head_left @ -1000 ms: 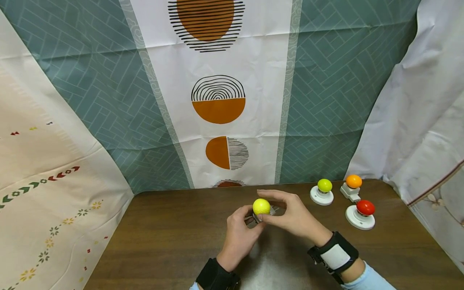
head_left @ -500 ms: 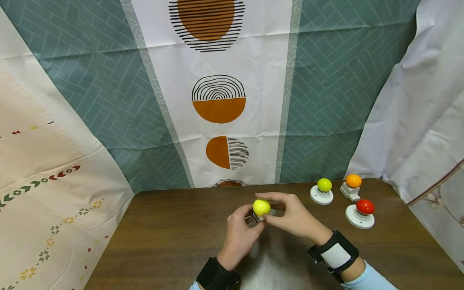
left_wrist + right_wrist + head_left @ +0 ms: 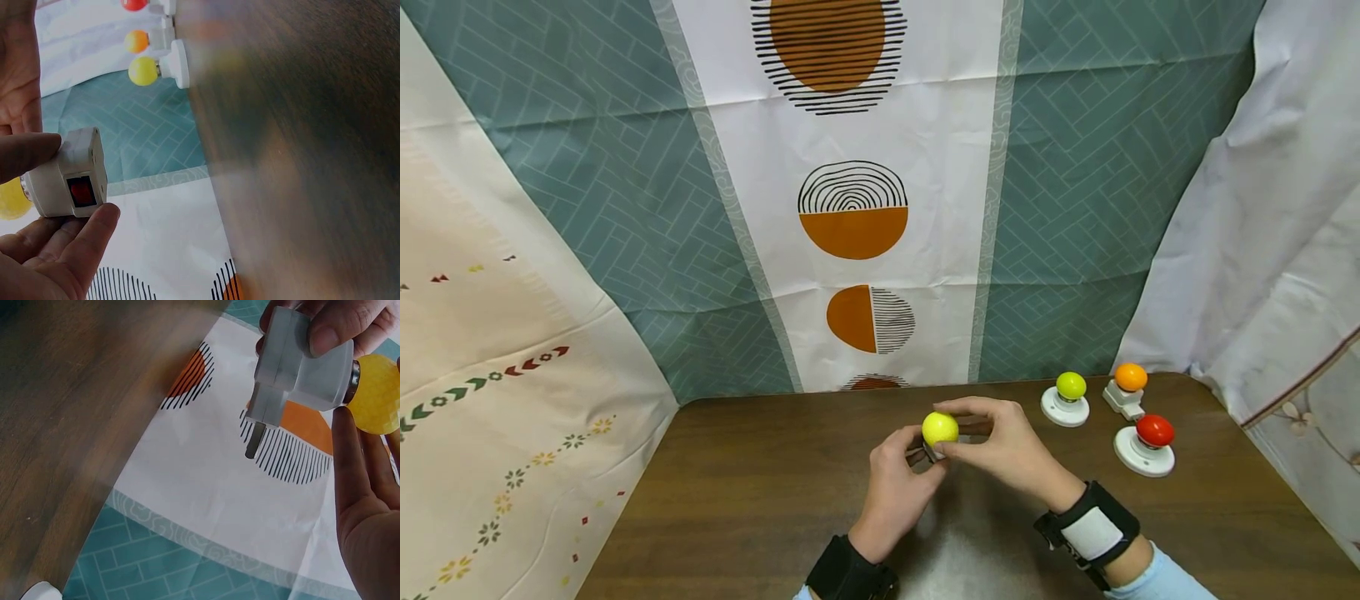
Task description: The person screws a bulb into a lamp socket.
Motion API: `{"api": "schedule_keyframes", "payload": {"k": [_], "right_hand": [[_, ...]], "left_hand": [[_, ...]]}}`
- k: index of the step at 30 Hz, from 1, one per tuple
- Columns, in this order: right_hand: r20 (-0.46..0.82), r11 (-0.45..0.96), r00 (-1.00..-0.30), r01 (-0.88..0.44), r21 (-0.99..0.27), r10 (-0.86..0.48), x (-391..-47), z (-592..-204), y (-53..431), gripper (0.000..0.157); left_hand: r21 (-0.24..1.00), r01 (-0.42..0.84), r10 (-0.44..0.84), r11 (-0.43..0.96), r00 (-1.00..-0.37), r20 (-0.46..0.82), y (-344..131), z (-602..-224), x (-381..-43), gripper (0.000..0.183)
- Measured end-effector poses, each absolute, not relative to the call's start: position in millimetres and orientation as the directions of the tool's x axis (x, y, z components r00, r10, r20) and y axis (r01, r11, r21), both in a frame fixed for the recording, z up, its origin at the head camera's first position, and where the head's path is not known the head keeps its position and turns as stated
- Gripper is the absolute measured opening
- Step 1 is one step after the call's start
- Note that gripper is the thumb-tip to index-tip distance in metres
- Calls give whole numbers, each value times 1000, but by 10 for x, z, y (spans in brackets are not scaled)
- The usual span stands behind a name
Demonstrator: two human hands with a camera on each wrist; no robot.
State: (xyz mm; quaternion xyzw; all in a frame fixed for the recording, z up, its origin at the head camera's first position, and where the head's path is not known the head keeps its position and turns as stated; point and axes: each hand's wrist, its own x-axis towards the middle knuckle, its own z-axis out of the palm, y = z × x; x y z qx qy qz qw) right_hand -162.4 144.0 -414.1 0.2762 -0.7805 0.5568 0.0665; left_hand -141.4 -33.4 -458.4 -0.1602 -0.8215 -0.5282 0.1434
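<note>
My left hand [image 3: 898, 492] grips a white plug-in lamp socket [image 3: 65, 178], thumb on one side and fingers on the other. A red rocker switch [image 3: 82, 191] sits in the socket's side, and a flat metal prong [image 3: 255, 440] sticks out below its body. Fitted in the socket's mouth is a round yellow bulb [image 3: 940, 428], a strip of its metal base showing at the joint. My right hand [image 3: 1015, 446] holds this bulb from the right, its fingers [image 3: 351, 453] spread along the bulb beside the socket's rim. Both hands are above the table.
At the back right of the wooden table [image 3: 760, 500] stand a green bulb [image 3: 1071, 385] on a round white base, an orange bulb [image 3: 1131, 377] on a white plug-in socket, and a red bulb [image 3: 1154, 431] on another round base. A patterned cloth [image 3: 1075, 208] hangs behind.
My right thumb and fingers have shifted slightly back and forth around the yellow bulb. The left hand keeps its grip on the socket in the same place.
</note>
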Motion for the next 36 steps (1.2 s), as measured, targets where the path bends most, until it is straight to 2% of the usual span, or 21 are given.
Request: {"api": "schedule_keyframes", "payload": {"k": [7,13,21,36], "right_hand": [[415,252,-861,-488,-835,-294,-1620,-4147,1416,53],[411,251,-830,-519,-817,-377,-1622,-4123,1452,61],[397,223,-785,-544,-809,-475,-1659,-4134,1474,52],[452,215,-803,-556,-803,-390,-1660,-4147,1449,43]], "left_hand": [[828,412,106,381,-909,403,-330,-4573,-1414,32],[820,421,104,387,-904,415,-328,-4579,-1416,33],[813,434,104,388,-897,430,-323,-4591,-1432,31],[812,422,103,403,-903,417,-336,-4607,-1436,31]]}}
